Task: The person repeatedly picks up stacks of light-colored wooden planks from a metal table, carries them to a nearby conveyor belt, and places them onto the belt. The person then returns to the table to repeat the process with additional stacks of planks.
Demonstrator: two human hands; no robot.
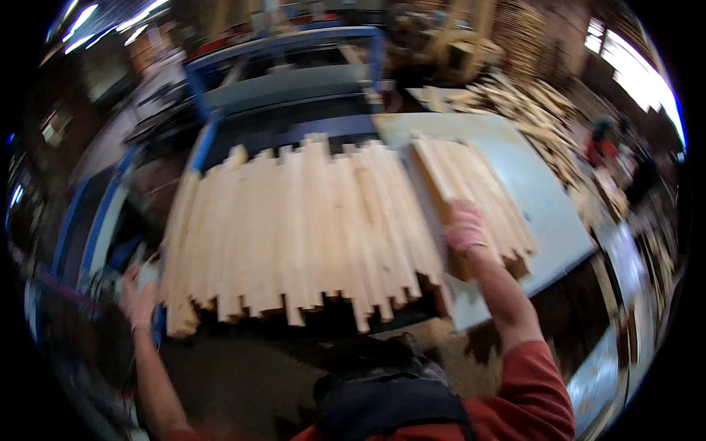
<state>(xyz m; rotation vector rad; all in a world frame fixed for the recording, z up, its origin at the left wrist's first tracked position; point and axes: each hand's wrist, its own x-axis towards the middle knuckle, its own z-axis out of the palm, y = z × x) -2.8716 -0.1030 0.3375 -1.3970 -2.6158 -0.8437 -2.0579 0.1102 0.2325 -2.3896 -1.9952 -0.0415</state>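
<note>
A wide layer of pale wooden strips (294, 228) lies side by side in front of me, their near ends uneven. To its right, a smaller, thicker stack of wooden strips (489, 191) rests on a light sheet-topped table (548, 198). My right hand (465, 228), in a pinkish glove, is closed over the left edge of that stack; its fingertips are partly hidden. Left of the wide layer, my left hand (138, 298) is held with fingers apart beside a small pale part (150, 272) of the machine. Blur hides whether they touch.
Beyond the wide layer stands a machine with a blue frame (287, 35) and a dark bed (294, 128). Loose wood pieces (529, 117) are heaped at the back right, near a tall wood stack (518, 37). Blue rails (99, 220) run along the left.
</note>
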